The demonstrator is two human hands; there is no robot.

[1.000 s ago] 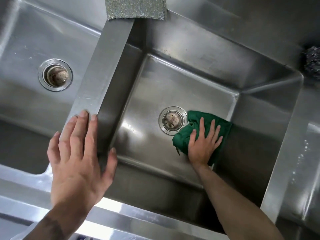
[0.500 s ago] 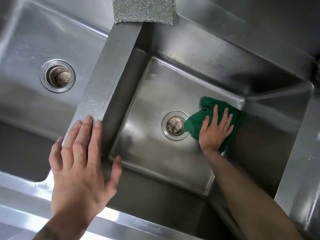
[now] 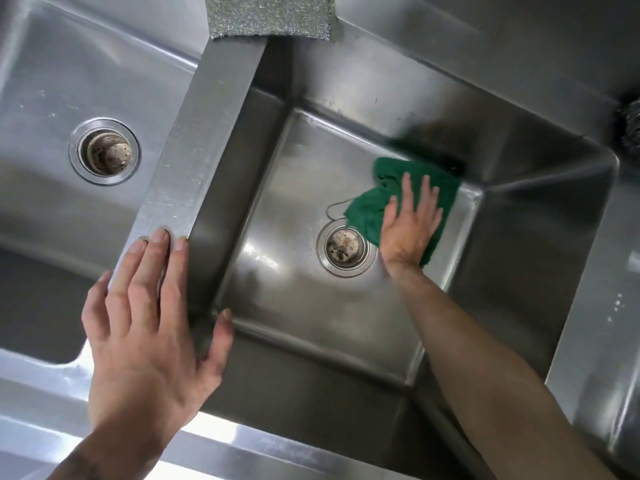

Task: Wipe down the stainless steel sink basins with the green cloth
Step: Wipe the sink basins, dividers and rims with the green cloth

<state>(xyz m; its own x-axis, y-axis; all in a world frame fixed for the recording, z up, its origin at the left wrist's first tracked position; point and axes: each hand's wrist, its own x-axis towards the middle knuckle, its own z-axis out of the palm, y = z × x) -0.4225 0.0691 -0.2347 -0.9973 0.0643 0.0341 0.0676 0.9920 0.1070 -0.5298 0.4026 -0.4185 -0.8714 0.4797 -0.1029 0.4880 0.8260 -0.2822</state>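
Observation:
A green cloth (image 3: 370, 206) lies on the floor of the right sink basin (image 3: 304, 306), near its far right corner and just beyond the drain (image 3: 346, 247). My right hand (image 3: 410, 220) presses flat on the cloth with fingers spread. My left hand (image 3: 145, 334) rests flat on the steel divider (image 3: 204, 133) between the two basins, thumb hanging over the right basin's edge. The left basin (image 3: 62, 81) with its own drain (image 3: 104, 151) lies to the left.
A silver scouring pad (image 3: 270, 15) lies on the far end of the divider. A dark steel-wool scrubber (image 3: 630, 129) sits on the rim at the far right. A loose thread trails from the cloth toward the drain.
My right hand has slid the green cloth away from me, from beside the drain toward the basin's far right corner. My left hand stays on the divider.

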